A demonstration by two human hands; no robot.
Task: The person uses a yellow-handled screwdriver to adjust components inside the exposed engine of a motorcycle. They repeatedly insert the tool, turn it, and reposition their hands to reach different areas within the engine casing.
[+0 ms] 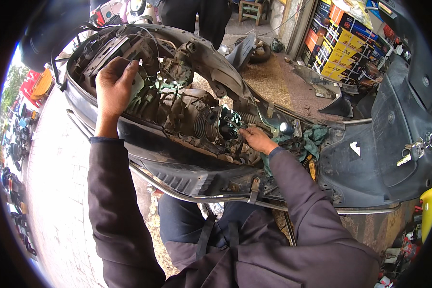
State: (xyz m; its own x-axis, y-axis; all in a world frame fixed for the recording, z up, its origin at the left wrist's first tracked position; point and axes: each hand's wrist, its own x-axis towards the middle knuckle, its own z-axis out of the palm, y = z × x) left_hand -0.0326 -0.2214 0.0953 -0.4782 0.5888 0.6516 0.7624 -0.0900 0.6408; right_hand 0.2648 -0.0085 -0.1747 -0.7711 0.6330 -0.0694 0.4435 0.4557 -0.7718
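Note:
A scooter (144, 129) with its body panels off lies across the view, its dirty engine (177, 108) bared in the middle. My left hand (114, 85) is closed at the engine's left end, thumb raised, beside a pale metal plate (137, 89); what its fingers wrap round is hidden. My right hand (258, 139) pinches at the open cylinder head (228, 122), right of the finned cylinder (206, 126). Whatever sits between those fingertips is too small to make out. A green rag (314, 139) and a small round cap (286, 128) are just beyond my right wrist.
A yellow-handled tool (313, 169) rests by the rag. Keys (415, 150) hang at the scooter's front shield. Stacked boxes (341, 48) stand at the back right, and loose panels (321, 86) lie on the floor. Another person's dark-trousered legs (194, 19) are behind the scooter.

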